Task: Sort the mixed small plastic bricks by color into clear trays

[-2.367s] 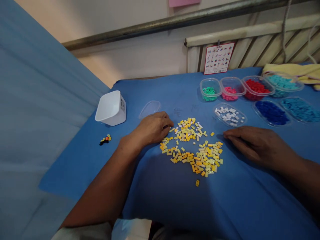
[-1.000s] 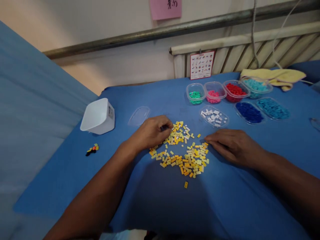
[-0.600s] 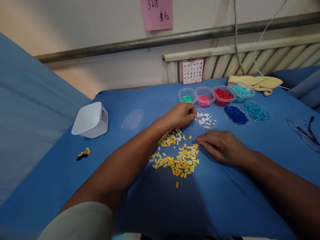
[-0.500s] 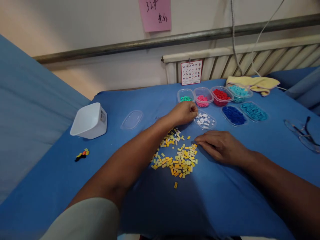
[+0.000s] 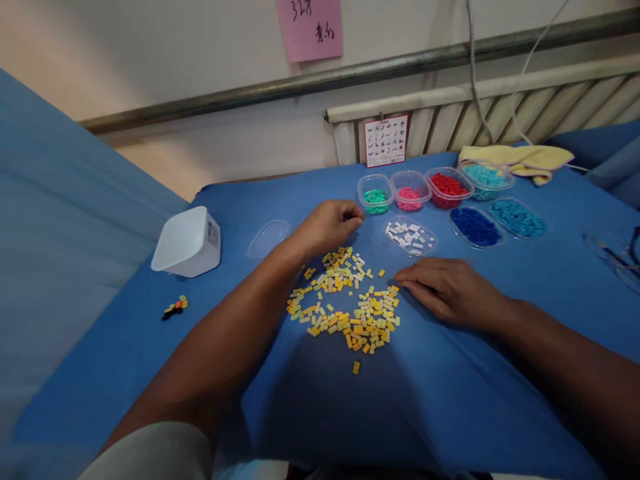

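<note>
My left hand [image 5: 333,225] hovers over the far side of a loose pile of small yellow toy bricks [image 5: 370,323], left of a lid holding white bricks [image 5: 409,237]. Its thumb and fingers are curled together; whatever is between them, if anything, is hidden. My right hand [image 5: 447,290] rests on the blue cloth at the pile's right edge, fingers stretched out and fingertips beside the yellow bricks. A few white bricks [image 5: 359,265] lie among the yellow ones. One yellow brick [image 5: 356,367] sits apart at the front.
Clear tubs hold green bricks [image 5: 376,200], pink bricks [image 5: 410,198], red bricks [image 5: 449,185] and light-blue bricks [image 5: 485,177]. Dark-blue bricks [image 5: 475,227] and teal bricks [image 5: 519,218] fill shallow lids. At left are a white bin [image 5: 187,243], a clear lid [image 5: 267,239] and a small brick cluster [image 5: 175,307]. Glasses [image 5: 617,260] lie at right.
My left hand has moved left and away from the lid of white bricks, uncovering more of it and the green tub. My right hand stays by the pile. The view has shifted slightly.
</note>
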{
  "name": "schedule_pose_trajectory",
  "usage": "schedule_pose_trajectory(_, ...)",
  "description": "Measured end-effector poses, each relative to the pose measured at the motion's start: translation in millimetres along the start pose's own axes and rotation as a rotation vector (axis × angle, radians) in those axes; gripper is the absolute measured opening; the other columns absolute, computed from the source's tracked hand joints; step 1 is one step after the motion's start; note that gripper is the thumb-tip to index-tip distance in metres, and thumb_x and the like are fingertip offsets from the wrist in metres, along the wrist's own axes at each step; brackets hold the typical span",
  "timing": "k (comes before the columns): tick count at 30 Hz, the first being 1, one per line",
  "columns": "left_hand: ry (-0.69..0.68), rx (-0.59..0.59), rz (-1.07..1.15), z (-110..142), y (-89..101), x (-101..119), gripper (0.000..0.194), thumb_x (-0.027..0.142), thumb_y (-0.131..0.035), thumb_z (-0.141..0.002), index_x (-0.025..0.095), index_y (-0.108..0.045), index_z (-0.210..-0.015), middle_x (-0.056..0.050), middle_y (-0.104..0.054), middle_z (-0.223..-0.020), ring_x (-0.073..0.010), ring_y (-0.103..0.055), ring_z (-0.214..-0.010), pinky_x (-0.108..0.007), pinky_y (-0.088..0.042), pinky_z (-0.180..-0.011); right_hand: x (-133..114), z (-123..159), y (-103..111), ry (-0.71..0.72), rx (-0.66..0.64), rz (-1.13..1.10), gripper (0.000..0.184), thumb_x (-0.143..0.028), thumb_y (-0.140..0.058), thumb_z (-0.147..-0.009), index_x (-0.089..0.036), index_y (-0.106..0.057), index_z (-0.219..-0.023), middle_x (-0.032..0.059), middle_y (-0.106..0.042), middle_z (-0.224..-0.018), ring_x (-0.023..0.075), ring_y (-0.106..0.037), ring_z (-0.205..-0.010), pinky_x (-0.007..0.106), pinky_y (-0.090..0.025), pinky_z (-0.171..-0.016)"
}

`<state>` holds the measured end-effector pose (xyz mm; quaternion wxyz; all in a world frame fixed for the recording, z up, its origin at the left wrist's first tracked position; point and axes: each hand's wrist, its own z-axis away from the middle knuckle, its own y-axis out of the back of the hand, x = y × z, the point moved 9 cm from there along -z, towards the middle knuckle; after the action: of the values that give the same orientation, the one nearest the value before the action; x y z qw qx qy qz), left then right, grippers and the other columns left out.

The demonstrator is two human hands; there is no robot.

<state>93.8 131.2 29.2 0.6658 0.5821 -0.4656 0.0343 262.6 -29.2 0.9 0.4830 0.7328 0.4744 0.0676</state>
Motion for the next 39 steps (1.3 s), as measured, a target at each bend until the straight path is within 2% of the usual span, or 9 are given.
schedule_pose_trajectory(5, 0.152, -0.087, 0.009, 65, 32.4, -23, 0.021, 0.035, -0.072, -0.095, 0.017, -0.081, -0.101, -0.001, -0.076, -0.085, -0.0146, -0.063, -0.074, -0.028, -0.047, -0.069, 1, 3, 0, -0.008, 0.011, -0.023, 0.022, -0.023, -0.063, -0.113, -0.024, -0.081, -0.126, 0.0062, -0.089, -0.11, 0.0214, -0.085, -0.095, 0.034, -0.069, -0.087)
schedule_pose_trajectory(11, 0.053, -0.274, -0.164, 112, 17.1, -18, 0.02, 0.023, -0.067, -0.1, 0.021, -0.085, -0.11, -0.005, -0.081, -0.11, -0.0194, -0.075, -0.098, -0.031, -0.054, -0.087, 6, 5, -5, -0.052, -0.024, -0.013, 0.023, -0.026, -0.062, -0.114, -0.024, -0.081, -0.126, 0.0056, -0.089, -0.11, 0.0217, -0.085, -0.095, 0.035, -0.069, -0.087)
schedule_pose_trajectory(16, -0.041, -0.309, -0.292, 120, 6.2, -11, 0.027, 0.017, -0.063, -0.104, 0.023, -0.084, -0.118, -0.006, -0.08, -0.12, -0.021, -0.076, -0.106, -0.032, -0.054, -0.09, 8, 7, -5, -0.079, -0.039, 0.002, 0.024, -0.027, -0.062, -0.113, -0.025, -0.081, -0.128, 0.0056, -0.089, -0.11, 0.023, -0.086, -0.096, 0.036, -0.07, -0.087)
schedule_pose_trajectory(23, 0.029, -0.291, -0.273, 121, 9.5, -16, 0.02, 0.014, -0.066, -0.095, 0.02, -0.08, -0.107, -0.005, -0.078, -0.112, -0.0196, -0.072, -0.096, -0.032, -0.052, -0.083, 8, 10, -5, -0.05, -0.062, 0.023, 0.023, -0.024, -0.064, -0.113, -0.02, -0.079, -0.13, 0.0067, -0.088, -0.112, 0.0228, -0.085, -0.098, 0.037, -0.071, -0.087)
schedule_pose_trajectory(25, 0.067, -0.244, -0.193, 122, 10.8, -16, 0.015, 0.016, -0.067, -0.095, 0.019, -0.079, -0.104, -0.004, -0.077, -0.102, -0.0177, -0.07, -0.087, -0.031, -0.05, -0.078, 6, 9, -4, -0.044, -0.058, 0.022, 0.023, -0.023, -0.064, -0.113, -0.02, -0.078, -0.131, 0.0064, -0.088, -0.112, 0.0224, -0.085, -0.098, 0.036, -0.07, -0.086)
schedule_pose_trajectory(28, 0.111, -0.122, 0.171, 121, 4.9, -8, 0.012, 0.023, -0.072, -0.097, 0.017, -0.078, -0.106, -0.002, -0.075, -0.091, -0.0146, -0.066, -0.077, -0.028, -0.05, -0.072, -2, 4, -5, -0.062, -0.059, -0.013, 0.023, -0.021, -0.065, -0.113, -0.022, -0.078, -0.132, 0.0053, -0.088, -0.113, 0.0207, -0.085, -0.097, 0.033, -0.069, -0.086)
schedule_pose_trajectory(31, -0.031, -0.057, 0.457, 120, -13.7, 22, 0.011, 0.025, -0.075, -0.101, 0.017, -0.081, -0.107, -0.005, -0.078, -0.101, -0.0155, -0.072, -0.09, -0.028, -0.056, -0.082, -17, -4, -7, -0.07, -0.056, -0.094, 0.021, -0.022, -0.068, -0.112, -0.024, -0.077, -0.131, 0.0048, -0.088, -0.114, 0.0191, -0.085, -0.097, 0.03, -0.067, -0.086)
schedule_pose_trajectory(35, -0.251, 0.028, 0.483, 122, -29.8, 57, 0.008, 0.024, -0.078, -0.105, 0.017, -0.082, -0.104, -0.007, -0.08, -0.1, -0.016, -0.074, -0.095, -0.029, -0.058, -0.088, -32, -10, -10, -0.063, -0.038, -0.242, 0.02, -0.023, -0.07, -0.111, -0.026, -0.075, -0.131, 0.0025, -0.087, -0.106, 0.0163, -0.083, -0.088, 0.027, -0.063, -0.078)
schedule_pose_trajectory(39, -0.38, 0.077, 0.426, 125, -31.7, 68, 0.008, 0.026, -0.079, -0.107, 0.018, -0.081, -0.106, -0.007, -0.081, -0.099, -0.0157, -0.075, -0.094, -0.029, -0.059, -0.087, -33, -12, -7, -0.071, 0.007, -0.279, 0.016, -0.022, -0.07, -0.111, -0.025, -0.077, -0.126, 0.0008, -0.084, -0.096, 0.0145, -0.079, -0.08, 0.026, -0.06, -0.073)
